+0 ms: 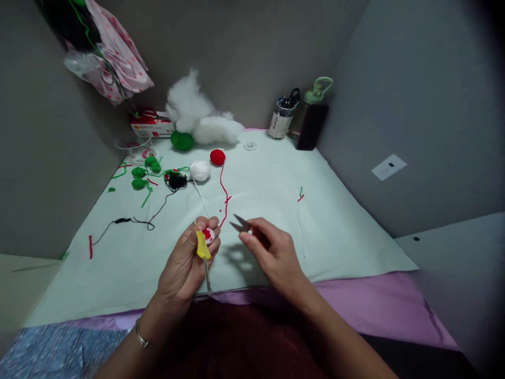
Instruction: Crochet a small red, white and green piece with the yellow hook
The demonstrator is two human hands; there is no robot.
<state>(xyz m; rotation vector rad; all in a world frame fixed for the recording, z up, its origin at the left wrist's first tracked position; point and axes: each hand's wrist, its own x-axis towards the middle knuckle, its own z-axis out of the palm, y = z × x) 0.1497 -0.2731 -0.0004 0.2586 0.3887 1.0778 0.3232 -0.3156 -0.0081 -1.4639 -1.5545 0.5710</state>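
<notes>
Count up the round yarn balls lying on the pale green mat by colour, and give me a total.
Red yarn ball: 1
White yarn ball: 1
Large green yarn ball by the white stuffing: 1
Total: 3
The small green crocheted pieces at the left are not counted as balls.

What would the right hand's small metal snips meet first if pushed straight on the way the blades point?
Probably the thin red yarn strand just beyond the small metal snips in the right hand; depth is unclear.

Home craft corner, yarn balls (200, 170), stuffing (197, 116), grey walls (394, 79)
</notes>
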